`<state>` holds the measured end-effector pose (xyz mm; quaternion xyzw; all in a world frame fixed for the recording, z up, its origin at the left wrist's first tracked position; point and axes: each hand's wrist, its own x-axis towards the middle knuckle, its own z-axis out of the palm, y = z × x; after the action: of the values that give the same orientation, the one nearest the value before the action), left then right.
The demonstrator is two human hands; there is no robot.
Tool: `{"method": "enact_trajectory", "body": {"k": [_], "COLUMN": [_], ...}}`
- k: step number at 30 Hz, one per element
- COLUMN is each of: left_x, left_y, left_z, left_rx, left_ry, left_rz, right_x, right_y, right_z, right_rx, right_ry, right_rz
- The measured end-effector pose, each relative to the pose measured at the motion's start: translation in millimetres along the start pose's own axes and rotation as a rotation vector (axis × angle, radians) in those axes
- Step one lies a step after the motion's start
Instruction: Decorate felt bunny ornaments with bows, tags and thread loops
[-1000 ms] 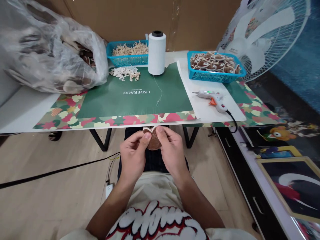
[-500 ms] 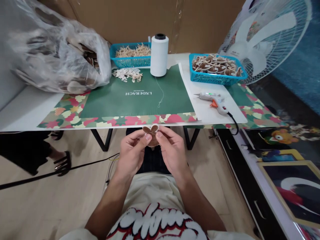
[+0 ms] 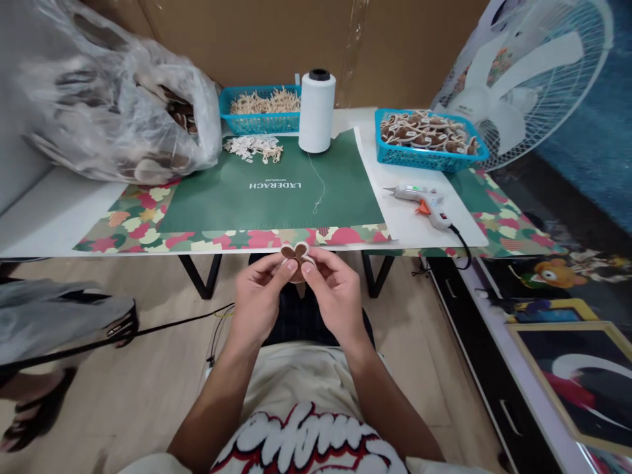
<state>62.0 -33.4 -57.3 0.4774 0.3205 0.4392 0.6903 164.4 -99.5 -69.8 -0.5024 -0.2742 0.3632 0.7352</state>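
A small brown-and-white felt piece (image 3: 295,252) with two ear-like lobes is pinched between both hands, just in front of the table's near edge. My left hand (image 3: 259,299) grips its left side, thumb on the front face. From the right, my right hand (image 3: 334,297) closes on the other side, its thumb close to the left one. The lobes stick up above the thumbs; the lower part is partly covered by the fingers. Beyond the hands, a white thread cone (image 3: 317,112) stands upright on a green printed sheet (image 3: 222,204), with a loose thread end trailing from it.
Cut cords fill a blue basket (image 3: 261,125); white tags (image 3: 251,148) lie before it. Another blue basket (image 3: 427,157) holds brown felt pieces. A glue gun (image 3: 419,197), a fan (image 3: 523,92) and a stuffed plastic bag (image 3: 123,112) surround the sheet. A person's feet (image 3: 39,401) are at left.
Both hands have shifted slightly left with the felt piece, and its lobes show more above the thumbs. At left, the other person's legs and feet have moved.
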Motion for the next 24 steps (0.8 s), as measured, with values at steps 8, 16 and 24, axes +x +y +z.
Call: {"method": "enact_trajectory", "body": {"k": [8, 16, 24], "left_x": [-2.5, -3.3, -1.3], "left_y": [4.7, 1.8, -2.7], "left_z": [-8.3, -8.5, 0.9], "left_rx": [0.075, 0.095, -0.121], "left_ry": [-0.117, -0.116, 0.007], "left_rz": [-0.069, -0.077, -0.094], "right_x": [2.5, -1.7, 2.2], "right_y": [-8.8, -5.6, 5.0], "right_z": [-4.0, -3.1, 1.9], "right_rx": [-0.040, -0.073, 0.252], "right_ry": [-0.094, -0.023, -0.065], "right_rz": [0.052, 0.061, 0.200]}}
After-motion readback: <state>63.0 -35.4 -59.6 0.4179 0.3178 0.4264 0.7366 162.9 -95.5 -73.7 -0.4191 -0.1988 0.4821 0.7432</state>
